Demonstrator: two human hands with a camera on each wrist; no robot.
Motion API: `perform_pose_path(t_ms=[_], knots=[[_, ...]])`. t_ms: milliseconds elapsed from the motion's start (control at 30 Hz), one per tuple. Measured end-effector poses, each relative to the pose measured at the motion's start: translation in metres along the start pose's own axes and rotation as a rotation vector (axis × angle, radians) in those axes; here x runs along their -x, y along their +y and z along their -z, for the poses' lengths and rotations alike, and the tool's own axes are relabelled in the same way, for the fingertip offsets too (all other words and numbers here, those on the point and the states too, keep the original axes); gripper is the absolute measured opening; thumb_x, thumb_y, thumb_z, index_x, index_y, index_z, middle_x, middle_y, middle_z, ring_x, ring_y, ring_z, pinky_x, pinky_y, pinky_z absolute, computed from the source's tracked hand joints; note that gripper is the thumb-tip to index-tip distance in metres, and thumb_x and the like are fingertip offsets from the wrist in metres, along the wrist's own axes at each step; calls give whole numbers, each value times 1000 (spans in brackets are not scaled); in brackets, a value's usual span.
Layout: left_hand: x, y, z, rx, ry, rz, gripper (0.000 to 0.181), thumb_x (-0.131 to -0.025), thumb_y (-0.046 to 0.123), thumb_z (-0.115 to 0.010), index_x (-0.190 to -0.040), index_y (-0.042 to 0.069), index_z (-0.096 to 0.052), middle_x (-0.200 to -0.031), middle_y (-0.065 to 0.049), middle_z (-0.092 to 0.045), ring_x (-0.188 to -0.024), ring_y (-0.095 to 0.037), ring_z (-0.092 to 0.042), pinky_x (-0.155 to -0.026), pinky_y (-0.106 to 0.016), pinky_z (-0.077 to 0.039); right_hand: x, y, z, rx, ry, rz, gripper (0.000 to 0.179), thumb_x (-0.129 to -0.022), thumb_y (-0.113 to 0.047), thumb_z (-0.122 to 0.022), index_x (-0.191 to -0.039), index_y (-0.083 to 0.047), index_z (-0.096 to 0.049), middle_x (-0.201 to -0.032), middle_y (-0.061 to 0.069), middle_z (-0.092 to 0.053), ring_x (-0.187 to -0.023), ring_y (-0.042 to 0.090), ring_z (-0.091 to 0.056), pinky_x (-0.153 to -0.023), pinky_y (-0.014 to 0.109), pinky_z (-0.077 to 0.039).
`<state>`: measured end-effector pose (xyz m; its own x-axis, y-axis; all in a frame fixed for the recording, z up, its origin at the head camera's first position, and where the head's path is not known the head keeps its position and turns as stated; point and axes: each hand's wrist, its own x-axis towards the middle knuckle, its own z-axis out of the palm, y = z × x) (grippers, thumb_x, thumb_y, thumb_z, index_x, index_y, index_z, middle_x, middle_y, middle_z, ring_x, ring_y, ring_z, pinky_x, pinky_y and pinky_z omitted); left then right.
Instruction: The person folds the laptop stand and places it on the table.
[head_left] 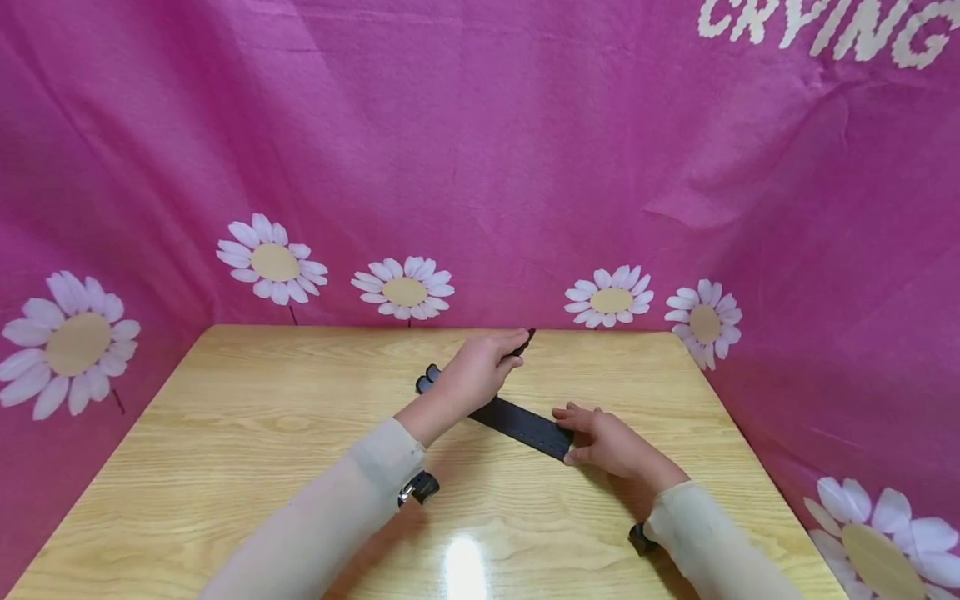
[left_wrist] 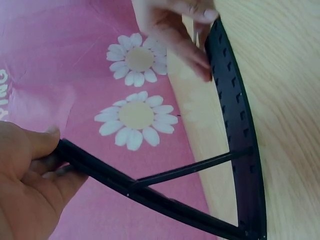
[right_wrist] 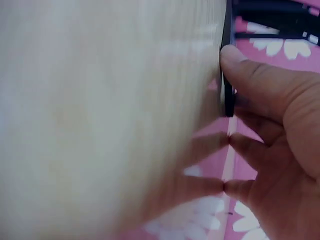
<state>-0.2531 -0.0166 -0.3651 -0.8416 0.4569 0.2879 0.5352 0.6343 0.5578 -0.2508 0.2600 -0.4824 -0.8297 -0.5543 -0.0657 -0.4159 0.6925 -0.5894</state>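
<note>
A black folding stand (head_left: pixel 525 429) lies slantwise on the table, its flat base bar pierced by rows of small slots. From one end of the base bar (left_wrist: pixel 234 105) a hinged arm (left_wrist: pixel 165 204) rises, and a thin strut (left_wrist: pixel 190 171) links the two. My left hand (head_left: pixel 476 367) pinches the raised arm's free end between thumb and fingers. At the base's other end my right hand (head_left: pixel 611 442) grips the bar, thumb on the near corner. In the right wrist view, its other fingertips touch the tabletop. Two rounded ends (head_left: pixel 427 378) show behind my left wrist.
The wooden table (head_left: pixel 262 467) carries the stand near its middle. Pink cloth (head_left: pixel 480 167) printed with daisies hangs along the back and both sides. Dark straps with hardware sit at my left wrist (head_left: pixel 424 487) and right wrist (head_left: pixel 641 539).
</note>
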Motion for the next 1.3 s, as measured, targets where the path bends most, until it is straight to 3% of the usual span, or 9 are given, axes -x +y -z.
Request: perform_pose_path(t_ms=[167,333,433,600,800,1067,1300], knots=[[0,-3,5,16,17,-15,46,-102,14,-63,-148,12,-55,-146,-5,-59,-132,-18,-58,-108,-35,-50,1,-3,2,20,-35,65,59,-89,-14,-79,-143,0,-59,-156,12,-49,-153,40,-28,-123,66,-11],[4,5,2,-8,78,69,43,-102,14,-64,-144,16,-60,-132,-4,-70,-110,-14,-68,-88,-33,-59,-5,-1,5,62,-50,80,54,-89,-12,-78,-140,0,-61,-156,11,-50,-152,37,-30,-124,63,-14],[8,9,-2,-27,114,120,41,-102,15,-63,-144,18,-61,-125,-4,-73,-101,-13,-69,-76,-31,-57,-4,-6,0,93,-36,59,49,-90,-13,-78,-136,0,-65,-154,13,-51,-150,38,-34,-122,65,-17],[11,6,-5,-46,131,140,41,-104,15,-62,-144,22,-61,-122,-3,-75,-96,-10,-68,-70,-26,-53,2,-22,-13,105,-11,59,48,-90,-13,-78,-133,3,-66,-152,15,-54,-147,37,-40,-120,67,-20],[10,-6,-1,12,114,106,37,-102,12,-64,-137,22,-67,-117,-3,-76,-85,-10,-63,-66,-25,-50,3,-27,-13,80,-95,173,50,-88,-6,-78,-136,-1,-65,-150,12,-55,-149,38,-37,-121,65,-20],[9,-17,-2,94,88,14,39,-99,9,-67,-136,20,-68,-119,-4,-76,-90,-10,-65,-71,-26,-51,-3,-6,0,54,-201,269,54,-89,-4,-75,-141,-6,-62,-155,8,-51,-152,38,-30,-122,65,-16],[12,-24,3,108,104,-29,38,-98,6,-68,-134,19,-70,-122,-5,-74,-102,-14,-69,-81,-32,-57,-12,-10,-1,71,-141,286,49,-84,-11,-82,-132,-8,-70,-145,1,-61,-147,31,-42,-122,59,-24]])
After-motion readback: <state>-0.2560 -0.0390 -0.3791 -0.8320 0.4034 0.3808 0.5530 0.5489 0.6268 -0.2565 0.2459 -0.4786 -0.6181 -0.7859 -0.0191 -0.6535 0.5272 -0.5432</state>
